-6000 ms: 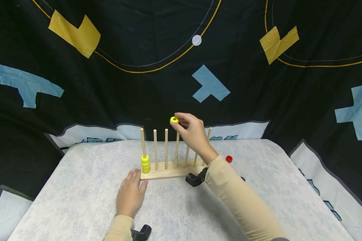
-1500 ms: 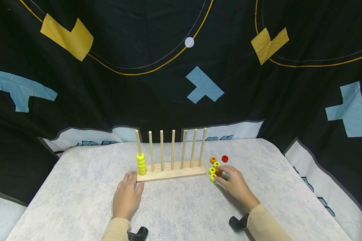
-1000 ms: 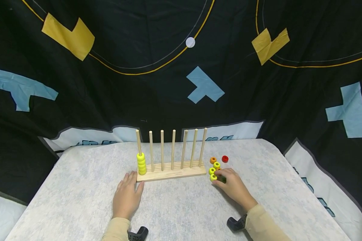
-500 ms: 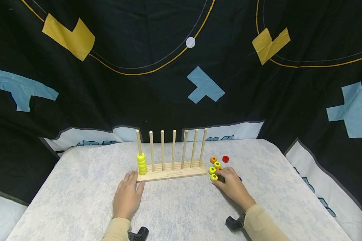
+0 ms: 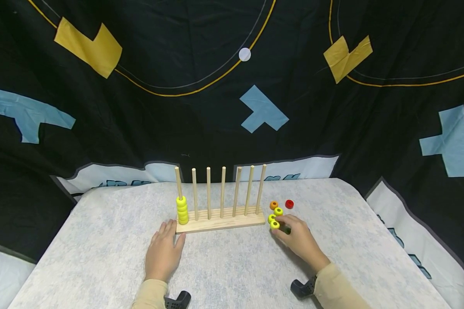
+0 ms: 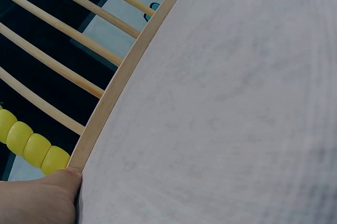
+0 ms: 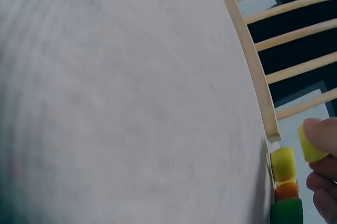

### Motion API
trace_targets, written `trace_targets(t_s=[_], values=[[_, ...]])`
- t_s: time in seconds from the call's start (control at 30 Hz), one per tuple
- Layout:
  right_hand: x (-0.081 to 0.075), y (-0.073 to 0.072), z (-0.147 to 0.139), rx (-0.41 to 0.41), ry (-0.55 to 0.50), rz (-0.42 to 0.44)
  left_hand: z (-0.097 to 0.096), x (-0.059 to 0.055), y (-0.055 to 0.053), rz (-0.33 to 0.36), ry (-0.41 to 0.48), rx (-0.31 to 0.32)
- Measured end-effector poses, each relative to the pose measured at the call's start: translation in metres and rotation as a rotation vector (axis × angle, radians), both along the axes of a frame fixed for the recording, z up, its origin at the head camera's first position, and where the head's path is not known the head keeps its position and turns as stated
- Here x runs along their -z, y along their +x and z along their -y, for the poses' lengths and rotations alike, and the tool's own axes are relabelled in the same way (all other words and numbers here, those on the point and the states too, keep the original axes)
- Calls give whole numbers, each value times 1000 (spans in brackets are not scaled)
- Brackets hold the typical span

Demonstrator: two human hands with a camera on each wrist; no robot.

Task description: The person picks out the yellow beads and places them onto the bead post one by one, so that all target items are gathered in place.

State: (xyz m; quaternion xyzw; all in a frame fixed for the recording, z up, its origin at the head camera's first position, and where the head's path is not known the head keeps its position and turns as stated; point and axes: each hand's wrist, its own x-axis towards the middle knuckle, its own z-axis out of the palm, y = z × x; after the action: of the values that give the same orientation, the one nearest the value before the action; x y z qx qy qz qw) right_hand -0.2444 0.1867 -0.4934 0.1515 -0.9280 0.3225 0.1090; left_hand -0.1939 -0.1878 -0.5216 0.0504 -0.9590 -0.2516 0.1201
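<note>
A wooden peg rack (image 5: 221,223) with several upright pegs stands on the table. Its leftmost peg carries a stack of yellow beads (image 5: 182,210). My left hand (image 5: 163,251) lies flat at the rack's left end; in the left wrist view its thumb (image 6: 45,197) touches the base by the stack. To the right of the rack, my right hand (image 5: 299,240) pinches a yellow bead (image 5: 275,225) between thumb and finger. In the right wrist view that yellow bead (image 7: 310,147) is raised off the table, above another yellow bead (image 7: 283,164).
Loose beads lie right of the rack: an orange bead (image 5: 273,205), a yellow bead (image 5: 278,211) and a red bead (image 5: 289,204). A green bead (image 7: 287,211) is partly under my right hand. Behind the table (image 5: 112,240) hangs a dark patterned cloth (image 5: 201,128).
Six seconds ago my right hand held a yellow bead above the pegs. It has since come down to the loose beads and now lifts another yellow one slightly. My left hand stays put.
</note>
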Motion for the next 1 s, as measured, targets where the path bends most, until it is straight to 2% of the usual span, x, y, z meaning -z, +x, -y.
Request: trace_targets(t_s=[0.43,0.73,1.0], values=[[-10,9,23,-138,-217,22,-1,0,0,13,5,-2],[-15,14,47,-213,-262,64,0,0,0,10,8,-2],[-25,17,75,-276,-284,119,0,0,0,4,6,-4]])
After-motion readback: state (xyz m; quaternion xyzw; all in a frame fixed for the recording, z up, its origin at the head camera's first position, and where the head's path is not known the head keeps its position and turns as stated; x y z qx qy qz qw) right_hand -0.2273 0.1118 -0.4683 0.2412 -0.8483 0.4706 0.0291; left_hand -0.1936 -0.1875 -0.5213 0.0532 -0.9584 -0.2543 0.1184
